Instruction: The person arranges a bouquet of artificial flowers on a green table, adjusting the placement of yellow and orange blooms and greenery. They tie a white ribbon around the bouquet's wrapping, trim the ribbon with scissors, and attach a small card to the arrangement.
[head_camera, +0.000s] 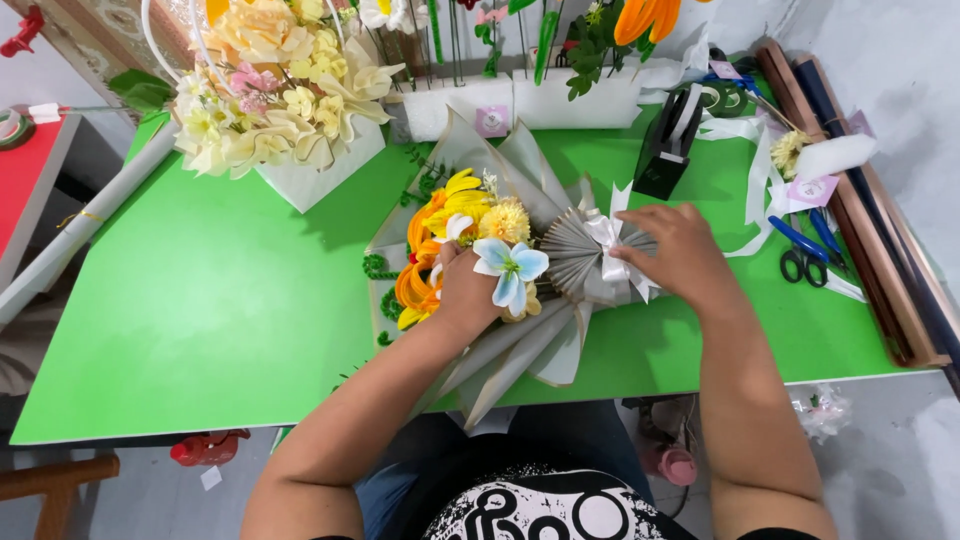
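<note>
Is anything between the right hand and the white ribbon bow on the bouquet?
Nothing visible: the right hand already rests on the white ribbon bow, its fingers touching it. The left hand presses the bouquet's flowers.

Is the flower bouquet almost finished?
Nearly, it seems. The bouquet already lies in grey wrapping paper on the green table. The left hand holds the flowers; the right hand is at the white ribbon bow. Only tidying the bow looks left.

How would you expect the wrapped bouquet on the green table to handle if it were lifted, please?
The bouquet probably feels light, being blooms in thin grey paper. The paper flares loosely, so it likely flexes and creases. Gripped at the ribbon, the flower end may droop.
</note>
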